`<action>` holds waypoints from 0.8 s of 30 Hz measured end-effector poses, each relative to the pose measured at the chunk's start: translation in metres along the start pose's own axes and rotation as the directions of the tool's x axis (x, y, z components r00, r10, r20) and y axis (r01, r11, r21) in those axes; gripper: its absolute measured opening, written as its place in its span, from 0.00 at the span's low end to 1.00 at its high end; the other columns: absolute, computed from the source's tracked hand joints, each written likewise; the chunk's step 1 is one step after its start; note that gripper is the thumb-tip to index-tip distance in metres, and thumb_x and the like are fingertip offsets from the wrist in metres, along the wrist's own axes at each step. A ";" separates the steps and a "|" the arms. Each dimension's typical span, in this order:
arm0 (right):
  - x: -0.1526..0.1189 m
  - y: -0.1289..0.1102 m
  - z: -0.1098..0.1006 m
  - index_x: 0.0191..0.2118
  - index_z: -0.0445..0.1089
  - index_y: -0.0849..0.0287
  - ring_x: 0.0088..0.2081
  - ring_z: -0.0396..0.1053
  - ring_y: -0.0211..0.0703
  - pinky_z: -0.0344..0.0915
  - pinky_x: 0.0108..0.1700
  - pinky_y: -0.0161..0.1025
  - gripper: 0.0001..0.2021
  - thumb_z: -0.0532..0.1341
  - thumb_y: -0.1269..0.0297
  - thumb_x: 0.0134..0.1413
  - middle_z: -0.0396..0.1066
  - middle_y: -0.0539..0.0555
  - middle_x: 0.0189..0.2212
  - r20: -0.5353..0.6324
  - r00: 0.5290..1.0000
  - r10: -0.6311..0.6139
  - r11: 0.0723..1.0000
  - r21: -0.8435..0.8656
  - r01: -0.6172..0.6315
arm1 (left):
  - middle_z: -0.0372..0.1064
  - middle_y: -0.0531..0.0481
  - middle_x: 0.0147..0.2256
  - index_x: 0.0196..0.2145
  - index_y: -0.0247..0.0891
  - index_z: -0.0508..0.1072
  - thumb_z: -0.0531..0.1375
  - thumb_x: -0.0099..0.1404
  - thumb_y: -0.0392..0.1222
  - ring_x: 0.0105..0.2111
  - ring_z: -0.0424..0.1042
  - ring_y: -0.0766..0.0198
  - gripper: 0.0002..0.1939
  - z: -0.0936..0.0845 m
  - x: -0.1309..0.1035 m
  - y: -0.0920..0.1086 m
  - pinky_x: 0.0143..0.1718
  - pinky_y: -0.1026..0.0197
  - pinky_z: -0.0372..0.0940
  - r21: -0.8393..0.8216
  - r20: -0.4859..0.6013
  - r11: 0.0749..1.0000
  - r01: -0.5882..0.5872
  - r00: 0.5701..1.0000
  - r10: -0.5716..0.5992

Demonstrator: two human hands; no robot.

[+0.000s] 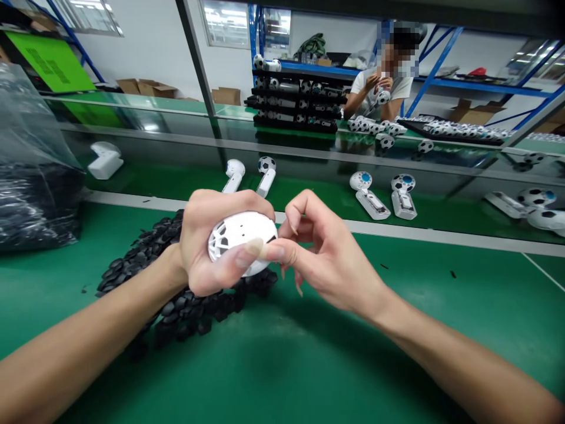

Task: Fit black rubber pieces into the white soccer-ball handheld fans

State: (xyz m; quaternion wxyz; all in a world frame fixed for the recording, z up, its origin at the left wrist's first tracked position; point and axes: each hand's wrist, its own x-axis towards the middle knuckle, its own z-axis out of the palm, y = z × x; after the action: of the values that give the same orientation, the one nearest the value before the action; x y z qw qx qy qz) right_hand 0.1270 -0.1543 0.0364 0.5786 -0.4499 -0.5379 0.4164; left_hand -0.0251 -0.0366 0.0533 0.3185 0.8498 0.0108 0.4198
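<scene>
My left hand (220, 247) is wrapped round a white, round, slotted fan housing (236, 229), its thumb lying across the front. Dark patches show at the housing's left side and by its right edge. My right hand (313, 247) meets that right edge, thumb tip against it and fingers curled behind; anything pinched there is too small or hidden to make out. Below and left of the housing, a heap of small black plastic pieces (180, 312) is spread over the green table (309, 365).
Several white fan units with football-patterned heads (404, 194) lie on the green conveyor (309, 194) beyond the table. At left stands a clear bag of black material (35, 200). Across the line, a person (379, 88) handles a similar ball beside stacked black trays (295, 106).
</scene>
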 end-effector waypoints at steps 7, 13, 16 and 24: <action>0.014 0.029 -0.022 0.39 0.73 0.55 0.35 0.76 0.42 0.66 0.36 0.38 0.09 0.72 0.61 0.61 0.79 0.47 0.32 0.079 0.955 0.286 0.800 -0.568 -0.193 | 0.69 0.47 0.18 0.24 0.38 0.76 0.63 0.59 0.70 0.15 0.66 0.62 0.29 -0.002 0.014 -0.062 0.15 0.59 0.54 -0.285 -0.344 0.921 0.266 0.868 -0.358; 0.014 0.053 -0.020 0.42 0.82 0.52 0.42 0.79 0.48 0.61 0.37 0.39 0.11 0.77 0.57 0.56 0.83 0.50 0.39 0.095 0.901 0.423 0.496 -0.856 -0.143 | 0.69 0.45 0.19 0.24 0.38 0.71 0.66 0.51 0.80 0.16 0.68 0.59 0.37 -0.002 0.015 -0.093 0.16 0.59 0.58 -0.458 -0.216 0.712 0.533 0.710 -0.671; 0.014 0.055 -0.014 0.36 0.81 0.52 0.38 0.77 0.43 0.58 0.34 0.38 0.06 0.76 0.60 0.57 0.82 0.46 0.35 0.109 0.904 0.413 0.523 -0.841 -0.138 | 0.72 0.46 0.23 0.28 0.37 0.73 0.66 0.55 0.78 0.20 0.70 0.60 0.36 -0.004 0.011 -0.094 0.21 0.60 0.60 -0.451 -0.145 0.690 0.567 0.716 -0.683; 0.011 0.054 -0.022 0.31 0.78 0.56 0.28 0.74 0.36 0.61 0.32 0.34 0.08 0.75 0.66 0.60 0.81 0.45 0.28 0.154 0.965 0.212 0.688 -0.725 -0.036 | 0.72 0.49 0.25 0.25 0.34 0.75 0.58 0.67 0.78 0.27 0.62 0.64 0.39 -0.039 0.013 -0.086 0.32 0.60 0.54 0.045 -0.069 0.739 0.672 0.740 -0.669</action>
State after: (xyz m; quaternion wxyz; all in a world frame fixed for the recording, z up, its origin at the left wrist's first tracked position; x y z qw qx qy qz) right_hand 0.1495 -0.1316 -0.0132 0.2634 -0.6246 -0.6874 0.2606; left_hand -0.0237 0.0562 0.0325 0.4194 0.7888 0.3372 0.2969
